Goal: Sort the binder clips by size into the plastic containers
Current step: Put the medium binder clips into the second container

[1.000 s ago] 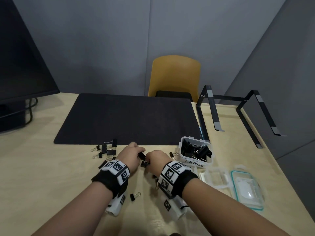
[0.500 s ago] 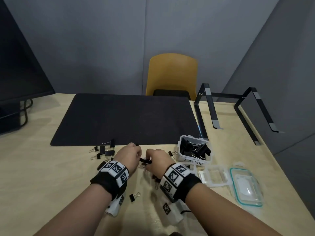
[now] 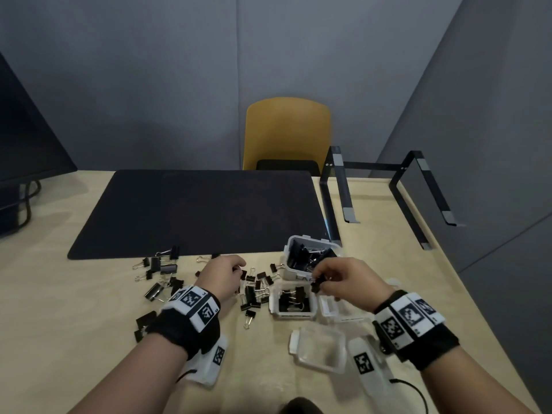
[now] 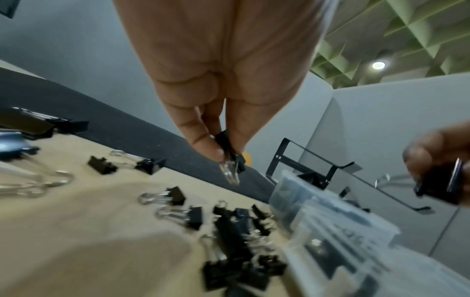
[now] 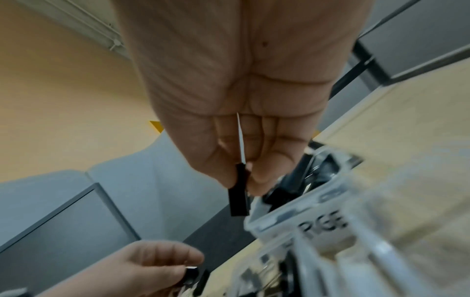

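My left hand [image 3: 240, 268] hovers over the loose black binder clips [image 3: 254, 291] and pinches a small clip [image 4: 230, 154] between thumb and fingertip. To the right, my right hand [image 3: 316, 283] pinches a larger black clip [image 5: 239, 198]. It holds the clip just above the gap between the container marked LARGE [image 3: 310, 248], full of big clips, and a smaller container [image 3: 294, 315] holding several clips. An empty clear container [image 3: 330, 309] sits under my right palm. More clips [image 3: 161, 270] lie scattered to the left.
A clear lid or tub [image 3: 319, 348] lies near the front edge. A black mat [image 3: 194, 210] covers the middle of the wooden table. A black metal stand [image 3: 385, 186] is at the back right, a yellow chair [image 3: 286, 132] behind, and a monitor [image 3: 27, 138] at far left.
The hands were close together on a clip; they have since parted. My right hand moved right to the containers with a clip, while the left stays over the pile pinching a small one.
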Tool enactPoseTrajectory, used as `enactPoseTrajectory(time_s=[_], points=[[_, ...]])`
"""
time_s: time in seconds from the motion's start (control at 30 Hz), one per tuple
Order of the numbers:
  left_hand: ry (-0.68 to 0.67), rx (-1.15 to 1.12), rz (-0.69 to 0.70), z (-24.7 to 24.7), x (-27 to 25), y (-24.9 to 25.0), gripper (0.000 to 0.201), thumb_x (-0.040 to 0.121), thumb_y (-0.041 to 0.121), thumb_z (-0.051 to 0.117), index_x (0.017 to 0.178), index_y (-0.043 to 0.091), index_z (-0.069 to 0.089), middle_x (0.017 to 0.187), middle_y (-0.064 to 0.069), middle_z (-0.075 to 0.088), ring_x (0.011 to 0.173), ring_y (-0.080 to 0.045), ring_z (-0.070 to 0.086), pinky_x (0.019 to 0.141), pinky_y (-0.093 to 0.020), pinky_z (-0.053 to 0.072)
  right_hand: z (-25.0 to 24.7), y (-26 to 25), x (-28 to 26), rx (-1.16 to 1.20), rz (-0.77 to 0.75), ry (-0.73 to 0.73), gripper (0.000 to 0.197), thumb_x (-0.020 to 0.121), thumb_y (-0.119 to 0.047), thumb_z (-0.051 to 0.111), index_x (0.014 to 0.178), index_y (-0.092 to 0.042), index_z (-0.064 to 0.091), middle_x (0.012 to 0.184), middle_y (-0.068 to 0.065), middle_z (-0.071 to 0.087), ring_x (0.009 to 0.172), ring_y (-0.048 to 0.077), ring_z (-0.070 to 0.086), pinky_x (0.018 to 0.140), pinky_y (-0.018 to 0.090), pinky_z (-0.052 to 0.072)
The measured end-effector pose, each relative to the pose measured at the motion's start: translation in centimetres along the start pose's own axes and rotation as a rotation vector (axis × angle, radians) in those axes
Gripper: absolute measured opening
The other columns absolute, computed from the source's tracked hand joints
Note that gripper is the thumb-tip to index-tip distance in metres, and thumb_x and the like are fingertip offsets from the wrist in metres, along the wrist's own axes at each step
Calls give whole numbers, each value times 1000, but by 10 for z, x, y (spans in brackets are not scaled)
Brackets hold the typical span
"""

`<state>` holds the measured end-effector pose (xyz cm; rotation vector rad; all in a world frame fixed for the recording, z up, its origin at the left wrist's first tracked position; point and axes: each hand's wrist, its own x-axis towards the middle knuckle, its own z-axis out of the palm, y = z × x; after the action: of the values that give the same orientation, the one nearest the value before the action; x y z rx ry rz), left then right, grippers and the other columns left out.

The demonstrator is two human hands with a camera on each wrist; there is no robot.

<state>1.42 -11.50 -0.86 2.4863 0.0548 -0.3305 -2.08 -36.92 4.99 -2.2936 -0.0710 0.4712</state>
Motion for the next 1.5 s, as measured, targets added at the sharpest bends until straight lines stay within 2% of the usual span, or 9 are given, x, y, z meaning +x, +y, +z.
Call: enactPoseTrajectory(time_s=[0.17,0.33,0.47,0.6,0.77,1.03,1.13,1.3,1.5], points=[[-42,-25,52,9,-10,40,32,97,12,42,121,19,61,123,-7,57,104,-22,58,84,-26,44,-38,41,-13,15,77,13,10,85,-8,61,81,-15,67,76,4,71,61,11,58,53,21,48],[-71,-63,64,22,-16,71,30,95,12,46,118,18,64,113,-4,66,103,-20,60,88,-28,46,-49,72,-8,-140,126,-20,14,81,-5,60,86,-18,58,76,-5,62,62,9,54,50,14,42],[-110,-62,69,34,-22,86,29,94,11,48,118,18,64,114,-1,65,97,-12,57,81,-21,43,-44,81,-3,-229,80,-30,14,79,-7,63,81,-20,58,74,-10,57,62,1,51,55,11,42],[-146,-77,65,47,-29,99,30,95,10,47,115,22,65,115,1,62,94,-16,62,81,-27,52,-36,81,2,-257,36,-68,13,82,-8,60,78,-20,62,75,-7,58,59,4,51,57,13,44],[-139,-73,70,61,-36,115,31,95,10,45,116,23,64,121,1,61,100,-16,61,80,-25,50,-33,88,2,-372,-38,-25,16,85,-14,58,99,-16,66,97,-3,49,83,13,50,77,21,42],[-42,-160,57,83,-38,141,31,90,7,47,107,24,68,105,5,64,69,-7,59,56,-15,42,-37,104,-5,-348,-55,-20,20,85,-20,59,105,-18,63,102,-4,43,84,13,51,81,23,44],[-18,-211,31,95,-39,151,28,86,6,52,98,24,70,92,8,65,77,-10,61,62,-19,47,-33,108,-6,-342,-64,-25,22,84,-21,61,106,-18,63,102,-4,44,84,12,51,81,20,42],[45,-226,11,109,-39,159,15,85,13,60,96,21,66,92,6,68,85,-13,63,79,-32,54,-28,113,-6,-310,-69,2,24,84,-23,62,107,-18,64,99,-5,43,80,12,52,77,19,40],[13,68,82,112,-44,148,20,90,19,56,104,25,69,103,7,67,81,-7,57,76,-20,49,-29,117,-4,-293,-80,3,29,84,-24,62,112,-19,64,101,-6,43,84,11,52,80,20,41]])
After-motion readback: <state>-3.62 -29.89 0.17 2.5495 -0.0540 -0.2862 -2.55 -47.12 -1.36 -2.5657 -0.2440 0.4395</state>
